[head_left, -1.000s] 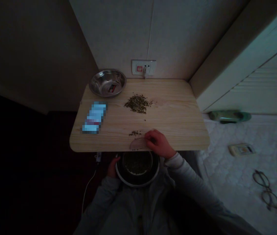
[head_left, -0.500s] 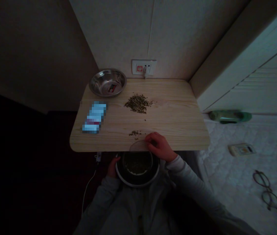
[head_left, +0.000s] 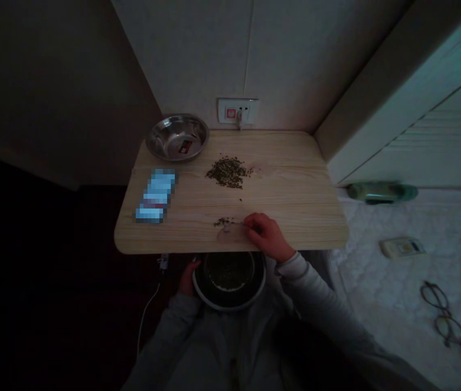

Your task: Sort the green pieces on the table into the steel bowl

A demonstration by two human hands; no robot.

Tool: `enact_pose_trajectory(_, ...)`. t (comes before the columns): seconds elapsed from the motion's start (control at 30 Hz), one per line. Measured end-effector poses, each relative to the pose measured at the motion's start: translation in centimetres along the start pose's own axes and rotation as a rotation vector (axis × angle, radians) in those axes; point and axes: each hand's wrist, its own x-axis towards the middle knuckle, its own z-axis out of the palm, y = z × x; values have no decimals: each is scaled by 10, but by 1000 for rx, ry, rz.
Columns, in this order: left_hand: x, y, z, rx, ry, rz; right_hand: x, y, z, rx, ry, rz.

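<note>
My right hand (head_left: 269,238) is pinched on a thin, see-through rounded piece of plastic (head_left: 232,235) near the table's front edge. Just beyond that piece lies a small scatter of dark green grains (head_left: 222,221), and a larger heap of such grains (head_left: 227,172) rests farther back. Below the edge, my left hand (head_left: 188,278) grips the left side of a dark bowl with a pale rim (head_left: 230,308). Inside the bowl is a round patch of dark contents, too dim to name.
On the wooden table (head_left: 295,190) a steel bowl (head_left: 177,138) stands at the back left, with a lit, blurred phone (head_left: 156,195) before it. A wall socket (head_left: 238,111) holds a plug. To the right, a bed (head_left: 368,228) bears a green bottle (head_left: 380,192) and scissors (head_left: 442,315).
My right hand has moved the plastic piece slightly forward, from over the bowl and table edge onto the tabletop beside the small scatter. My left hand and the bowl have stayed put.
</note>
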Motion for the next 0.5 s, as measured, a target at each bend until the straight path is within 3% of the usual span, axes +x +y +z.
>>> enact_pose_trajectory(0.23, 1, 1, -1, 36, -23, 27, 8, -7, 11, -156, 42, -4)
enact_pose_trajectory(0.5, 2, 1, -6, 41, 33, 47, 9, 0, 6, -26, 105, 92)
